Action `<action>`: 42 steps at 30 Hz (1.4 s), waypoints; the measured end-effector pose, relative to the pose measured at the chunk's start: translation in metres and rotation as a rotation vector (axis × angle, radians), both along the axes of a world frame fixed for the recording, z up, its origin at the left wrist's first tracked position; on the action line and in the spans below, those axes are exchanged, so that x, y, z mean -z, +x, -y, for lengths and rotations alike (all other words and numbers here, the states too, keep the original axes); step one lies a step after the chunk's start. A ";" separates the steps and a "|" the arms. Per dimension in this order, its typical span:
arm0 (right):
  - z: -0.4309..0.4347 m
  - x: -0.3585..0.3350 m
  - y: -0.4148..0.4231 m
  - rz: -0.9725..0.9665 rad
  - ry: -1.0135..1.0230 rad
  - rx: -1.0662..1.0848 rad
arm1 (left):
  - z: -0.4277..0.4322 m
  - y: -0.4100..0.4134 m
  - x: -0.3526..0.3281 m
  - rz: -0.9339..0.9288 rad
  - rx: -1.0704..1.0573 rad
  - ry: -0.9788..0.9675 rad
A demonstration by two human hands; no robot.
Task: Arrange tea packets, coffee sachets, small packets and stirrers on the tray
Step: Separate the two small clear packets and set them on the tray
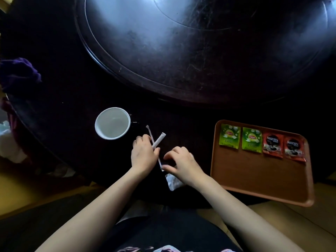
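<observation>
An orange-brown tray (254, 175) lies at the right of the dark table. Along its far edge sit two green tea packets (229, 136) (252, 140) and two red coffee sachets (273, 145) (294, 149) in a row. My left hand (143, 153) holds two thin stirrers crossed like an X: a wrapped white one (159, 140) and a thinner one (149, 130). My right hand (179, 163) pinches the lower end of a stirrer with thumb and fingers. A small white packet (172, 182) lies partly hidden under my right wrist.
A white cup (112, 123) with a dark handle stands left of my hands. A large round dark turntable (200, 51) fills the far table. Purple cloth (20, 73) and white items lie at the left edge. The tray's near corner overhangs the table edge.
</observation>
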State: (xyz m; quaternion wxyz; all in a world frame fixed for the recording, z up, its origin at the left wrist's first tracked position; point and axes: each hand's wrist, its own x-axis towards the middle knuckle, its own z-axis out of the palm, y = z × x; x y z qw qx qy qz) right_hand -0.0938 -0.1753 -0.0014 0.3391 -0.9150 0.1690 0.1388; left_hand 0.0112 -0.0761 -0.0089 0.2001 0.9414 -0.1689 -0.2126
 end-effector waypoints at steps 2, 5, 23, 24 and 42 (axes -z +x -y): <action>0.009 -0.001 -0.013 -0.047 -0.100 -0.111 | 0.002 0.002 0.000 -0.009 -0.001 -0.011; 0.013 0.000 -0.027 -0.103 -0.174 -0.168 | 0.001 0.005 0.001 -0.004 0.009 -0.021; 0.061 -0.036 -0.033 0.210 0.572 0.664 | 0.045 -0.015 -0.036 -1.192 -0.153 -0.696; 0.064 -0.040 -0.035 0.230 0.593 0.693 | 0.049 -0.020 -0.037 -1.234 -0.052 -0.723; 0.082 -0.057 -0.101 0.557 0.213 0.783 | 0.107 -0.061 -0.051 -1.466 -0.142 -0.759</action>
